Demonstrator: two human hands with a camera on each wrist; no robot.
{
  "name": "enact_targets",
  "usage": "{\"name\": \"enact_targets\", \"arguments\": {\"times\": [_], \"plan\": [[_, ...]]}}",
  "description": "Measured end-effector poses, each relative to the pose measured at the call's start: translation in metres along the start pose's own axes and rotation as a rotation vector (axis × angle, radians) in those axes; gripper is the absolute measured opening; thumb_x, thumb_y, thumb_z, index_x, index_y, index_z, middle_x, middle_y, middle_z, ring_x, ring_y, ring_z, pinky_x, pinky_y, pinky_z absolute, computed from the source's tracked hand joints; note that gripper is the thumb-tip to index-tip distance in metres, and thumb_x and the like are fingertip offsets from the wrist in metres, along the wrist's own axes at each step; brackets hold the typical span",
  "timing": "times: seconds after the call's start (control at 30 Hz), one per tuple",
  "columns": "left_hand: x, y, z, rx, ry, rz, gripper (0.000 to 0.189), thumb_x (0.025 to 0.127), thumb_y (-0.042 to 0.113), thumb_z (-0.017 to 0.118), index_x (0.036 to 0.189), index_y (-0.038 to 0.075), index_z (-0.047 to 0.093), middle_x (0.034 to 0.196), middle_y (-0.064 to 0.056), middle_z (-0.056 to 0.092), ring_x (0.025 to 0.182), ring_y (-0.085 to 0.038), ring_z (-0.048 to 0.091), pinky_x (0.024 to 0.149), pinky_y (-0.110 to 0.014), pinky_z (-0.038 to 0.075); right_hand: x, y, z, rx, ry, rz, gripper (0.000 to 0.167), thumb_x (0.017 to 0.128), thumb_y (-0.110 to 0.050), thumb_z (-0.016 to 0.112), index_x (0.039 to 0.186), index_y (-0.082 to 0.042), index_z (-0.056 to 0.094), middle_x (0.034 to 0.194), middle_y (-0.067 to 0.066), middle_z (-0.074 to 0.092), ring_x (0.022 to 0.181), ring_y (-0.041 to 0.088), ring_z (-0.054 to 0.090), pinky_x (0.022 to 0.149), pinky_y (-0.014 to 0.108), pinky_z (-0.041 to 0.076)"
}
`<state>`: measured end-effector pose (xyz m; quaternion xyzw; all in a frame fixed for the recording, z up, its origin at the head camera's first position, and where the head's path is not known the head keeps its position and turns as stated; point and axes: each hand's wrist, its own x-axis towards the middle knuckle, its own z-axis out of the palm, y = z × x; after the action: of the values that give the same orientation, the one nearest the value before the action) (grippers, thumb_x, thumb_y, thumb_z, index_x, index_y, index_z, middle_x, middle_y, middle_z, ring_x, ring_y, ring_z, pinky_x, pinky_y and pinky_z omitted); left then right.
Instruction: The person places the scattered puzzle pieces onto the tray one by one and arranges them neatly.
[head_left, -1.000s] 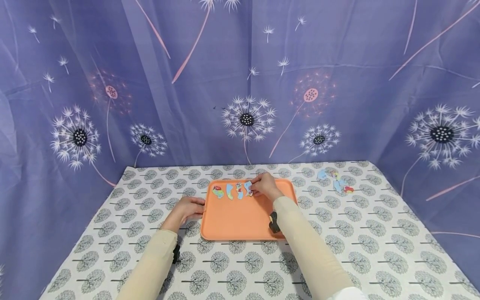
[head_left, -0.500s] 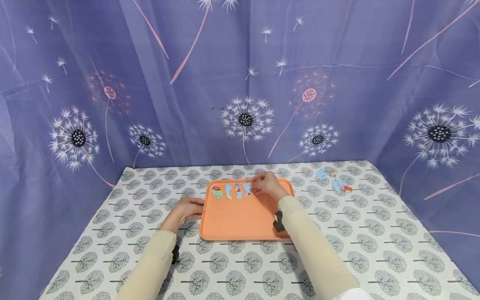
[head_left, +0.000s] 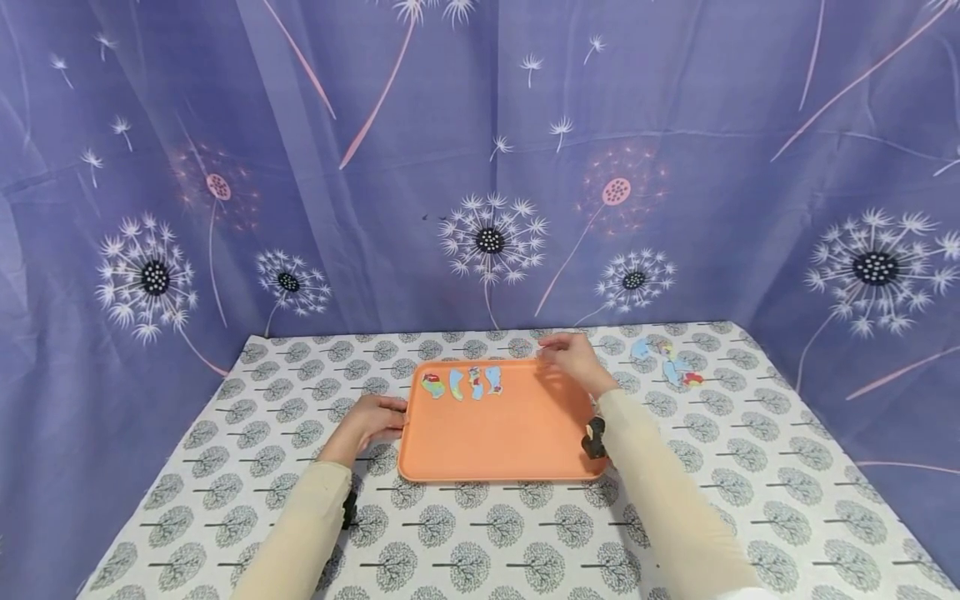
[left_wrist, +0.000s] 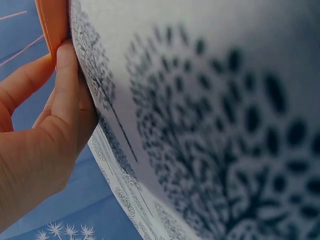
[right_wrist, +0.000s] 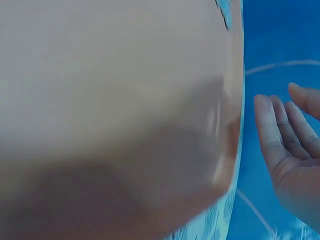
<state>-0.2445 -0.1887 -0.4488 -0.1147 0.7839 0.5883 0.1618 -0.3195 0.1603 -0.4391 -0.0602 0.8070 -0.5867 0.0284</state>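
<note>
So the left hand (head_left: pixel 372 419) is at the left side of the orange tray (head_left: pixel 502 442), pinching its rim between thumb and fingers, which the left wrist view shows nicely. The right hand (head_left: pixel 576 362) is up by the tray's far rim, toward the right corner, fingers loosely extended with nothing in them.

There are 4 flat cut-out pieces in a row on the tray, near the far rim and over to the left: a red and green piece (head_left: pixel 432 385), a curved blue piece (head_left: pixel 456 384), a multicolored piece (head_left: pixel 476 383) and a pale blue piece (head_left: pixel 492 381). They sit just beside each other with small gaps.

More cut-outs (head_left: pixel 672 368) are bunched off the tray to the right, on the tree-print tablecloth (head_left: pixel 495 562); too small to count properly. Behind it all hangs a purple dandelion curtain (head_left: pixel 360 217).
</note>
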Motion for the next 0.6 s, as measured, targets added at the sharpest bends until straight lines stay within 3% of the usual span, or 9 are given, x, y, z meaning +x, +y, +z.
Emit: {"name": "enact_targets", "arguments": {"times": [0.43, 0.6], "plan": [[0.001, -0.001, -0.002, 0.018, 0.010, -0.005, 0.039, 0.086, -0.005, 0.065, 0.124, -0.010, 0.057, 0.105, -0.024, 0.067, 0.074, -0.018, 0.070, 0.073, -0.030, 0.062, -0.020, 0.017, -0.071, -0.079, 0.050, 0.046, 0.040, 0.097, -0.009, 0.056, 0.131, 0.010, 0.049, 0.125, 0.030, 0.055, 0.107, 0.043, 0.059, 0.096, 0.047, 0.053], [0.001, -0.002, -0.001, 0.017, 0.000, -0.002, 0.040, 0.087, -0.005, 0.065, 0.126, -0.010, 0.056, 0.108, -0.024, 0.066, 0.079, -0.022, 0.070, 0.075, -0.031, 0.062, -0.034, 0.025, -0.100, -0.125, 0.106, 0.059, 0.042, 0.096, -0.011, 0.058, 0.132, 0.008, 0.049, 0.127, 0.029, 0.055, 0.111, 0.040, 0.058, 0.099, 0.047, 0.050]]}}
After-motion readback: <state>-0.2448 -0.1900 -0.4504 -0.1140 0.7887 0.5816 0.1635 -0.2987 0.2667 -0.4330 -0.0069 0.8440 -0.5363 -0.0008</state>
